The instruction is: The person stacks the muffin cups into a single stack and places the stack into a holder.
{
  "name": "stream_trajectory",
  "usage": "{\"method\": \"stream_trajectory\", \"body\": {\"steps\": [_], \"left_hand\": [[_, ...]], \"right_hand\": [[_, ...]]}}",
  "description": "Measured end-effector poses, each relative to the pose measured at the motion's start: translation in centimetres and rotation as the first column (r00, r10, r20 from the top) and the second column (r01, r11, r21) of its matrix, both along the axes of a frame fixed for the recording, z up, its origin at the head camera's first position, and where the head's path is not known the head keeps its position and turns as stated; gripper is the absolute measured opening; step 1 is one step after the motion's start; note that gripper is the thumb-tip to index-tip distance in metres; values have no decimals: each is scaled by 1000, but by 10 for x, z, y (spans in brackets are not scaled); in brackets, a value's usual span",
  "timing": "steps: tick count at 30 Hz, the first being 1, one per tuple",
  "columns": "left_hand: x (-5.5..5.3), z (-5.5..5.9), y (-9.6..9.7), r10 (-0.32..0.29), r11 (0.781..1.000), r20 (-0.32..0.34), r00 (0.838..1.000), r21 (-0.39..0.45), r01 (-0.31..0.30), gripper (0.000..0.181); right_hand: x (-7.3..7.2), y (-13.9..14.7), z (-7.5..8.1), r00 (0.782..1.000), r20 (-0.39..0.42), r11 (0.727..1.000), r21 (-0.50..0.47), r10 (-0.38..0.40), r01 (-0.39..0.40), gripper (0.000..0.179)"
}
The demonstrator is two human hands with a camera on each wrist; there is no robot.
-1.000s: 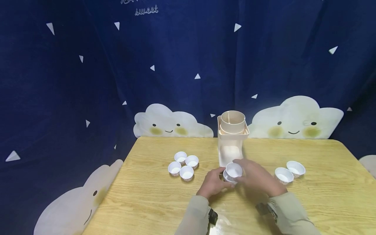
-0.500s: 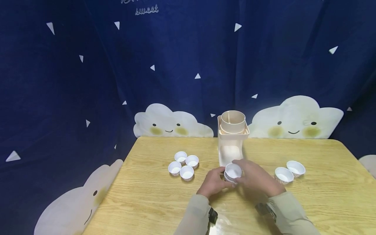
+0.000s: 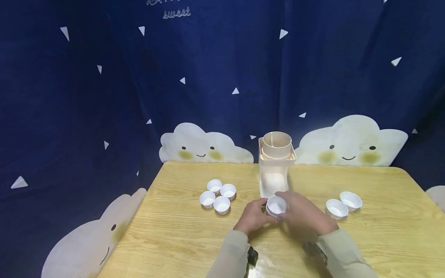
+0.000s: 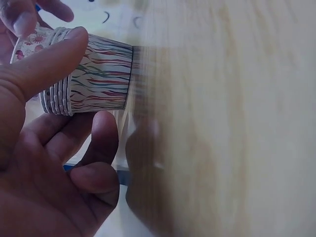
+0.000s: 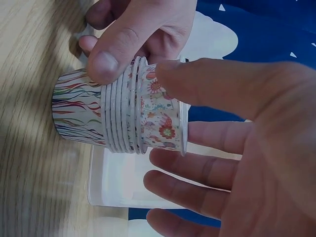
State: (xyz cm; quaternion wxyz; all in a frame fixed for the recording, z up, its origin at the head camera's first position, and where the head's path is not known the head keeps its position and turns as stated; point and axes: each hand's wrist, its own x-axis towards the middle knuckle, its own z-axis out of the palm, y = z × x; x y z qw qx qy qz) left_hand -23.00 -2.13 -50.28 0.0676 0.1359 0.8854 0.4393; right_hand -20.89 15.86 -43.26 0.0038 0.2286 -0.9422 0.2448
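A stack of nested paper baking cups (image 5: 81,111) stands upright on the table, in front of the beige holder. The lowest cup has wavy coloured stripes, with several rims piled above it. My left hand (image 3: 253,217) grips the stack from the left, its thumb across the rims in the left wrist view. A flower-printed paper cup (image 5: 165,128) sits partly inside the top of the stack. Around its upper part, my right hand (image 3: 304,212) pinches it between thumb and fingers. From the head, only the white inside of this top cup shows.
The beige holder (image 3: 274,166) with a round tube on top stands just behind the stack. Several white paper cups (image 3: 221,205) are grouped to the left. Two more cups (image 3: 336,208) sit at the right. A blue curtain (image 3: 208,77) hangs behind the wooden table (image 3: 167,231).
The flower-printed cup in my right hand has moved down onto the stack, so the rim below it no longer shows from the head. My left hand keeps its grip.
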Motion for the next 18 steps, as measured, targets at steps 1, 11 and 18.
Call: {"method": "stream_trajectory", "body": {"steps": [1,11,18], "left_hand": [[0,0,0,0,1000,3,1000,0,0,61],[0,1,0,4,1000,27,1000,13,-4,61],[1,3,2,4,1000,53,999,22,-5,63]], "right_hand": [[1,0,-1,1000,2,1000,6,0,0,60],[5,11,-5,999,22,999,2,-33,33,68],[11,28,-6,998,-10,998,28,-62,63,65]]}}
